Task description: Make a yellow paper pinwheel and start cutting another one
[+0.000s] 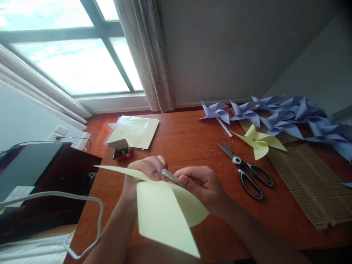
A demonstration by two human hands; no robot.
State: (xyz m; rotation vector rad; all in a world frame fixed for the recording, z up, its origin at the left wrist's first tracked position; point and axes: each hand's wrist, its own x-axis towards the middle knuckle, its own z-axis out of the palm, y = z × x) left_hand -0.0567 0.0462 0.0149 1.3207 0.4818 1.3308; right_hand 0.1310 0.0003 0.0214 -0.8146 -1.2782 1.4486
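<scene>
A pale yellow paper sheet (165, 212), folded into pinwheel-like flaps, is held above the wooden table (192, 132) near its front edge. My left hand (145, 170) pinches the paper at its centre, fingers curled over the folds. My right hand (203, 185) grips a thin bluish stick or straw (170, 176), whose tip meets the paper's centre beside the left fingers.
Black-handled scissors (246, 170) lie to the right. A finished yellow pinwheel (258, 141) and several blue pinwheels (286, 113) sit at the back right, over corrugated cardboard (310, 183). A small red box of pins (121, 150) and a yellow paper pack (134, 130) are back left. A white cable (90, 220) hangs at left.
</scene>
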